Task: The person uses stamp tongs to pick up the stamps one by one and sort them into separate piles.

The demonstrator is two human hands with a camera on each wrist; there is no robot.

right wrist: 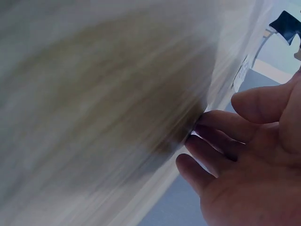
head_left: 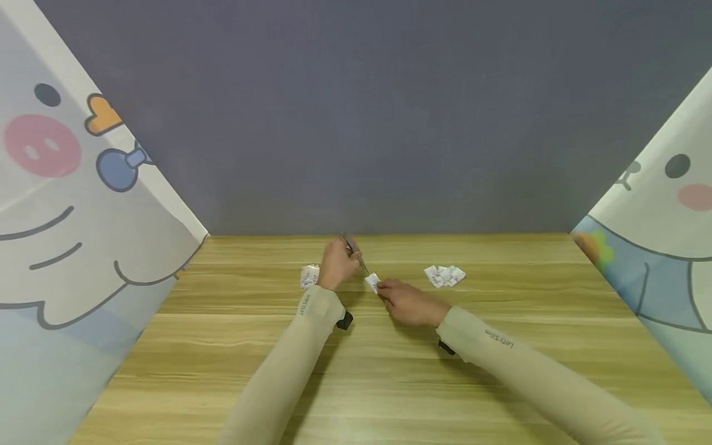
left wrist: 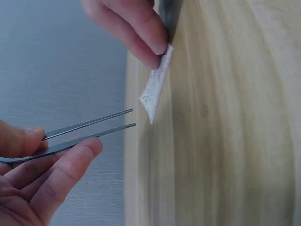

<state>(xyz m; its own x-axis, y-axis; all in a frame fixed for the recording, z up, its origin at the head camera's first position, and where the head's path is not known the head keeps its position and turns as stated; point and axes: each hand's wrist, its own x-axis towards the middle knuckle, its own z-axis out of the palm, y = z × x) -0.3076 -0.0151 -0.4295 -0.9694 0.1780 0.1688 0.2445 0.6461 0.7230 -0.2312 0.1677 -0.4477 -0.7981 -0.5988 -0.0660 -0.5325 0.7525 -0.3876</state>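
My left hand holds metal tweezers between thumb and fingers. The tweezer tips stand apart, a short way from the corner of a small white printed packet, with nothing between them. On the packet's other end rest the fingertips of my right hand, pressing it at the tabletop. Seen from the right wrist, that hand's thumb is held away from the fingers, which reach down to the wood; the packet under them is mostly hidden there.
Several similar white packets lie overlapping to the right of my right hand. Another small pile of packets is just left of my left wrist. A grey wall rises behind the wooden table, and cartoon-printed panels flank it.
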